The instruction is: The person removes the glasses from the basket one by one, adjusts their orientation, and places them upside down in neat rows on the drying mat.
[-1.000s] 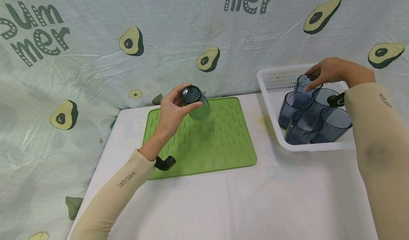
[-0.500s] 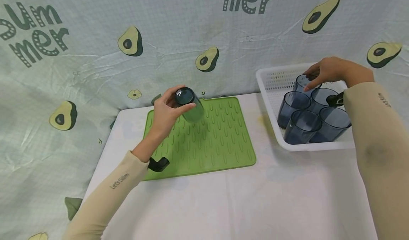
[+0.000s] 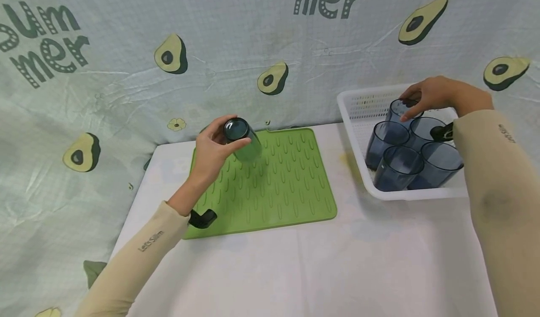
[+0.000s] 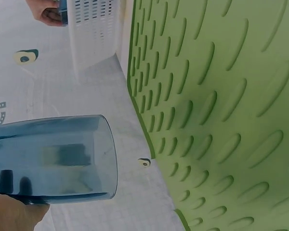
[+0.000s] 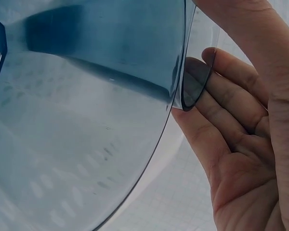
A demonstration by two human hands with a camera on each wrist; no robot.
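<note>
In the head view my left hand (image 3: 208, 150) grips a blue-tinted drinking glass (image 3: 250, 144) around its base end. The glass is tipped mouth-down above the green drying mat (image 3: 287, 185), and in the left wrist view its open rim faces the mat. My right hand (image 3: 438, 94) reaches into a white basket (image 3: 358, 134) and holds the rim of the rearmost glass (image 3: 396, 113). In the right wrist view the thumb and fingers (image 5: 231, 96) lie on either side of that glass rim.
Several more blue glasses (image 3: 398, 169) stand mouth-up, packed together in the basket in front of my right hand. The basket sits on the white-covered table (image 3: 358, 260), right of the mat. A cloth with avocado prints (image 3: 228, 40) hangs behind.
My left hand has moved left and slightly down over the mat with the glass. The right hand stays at the rim of the rear glass.
</note>
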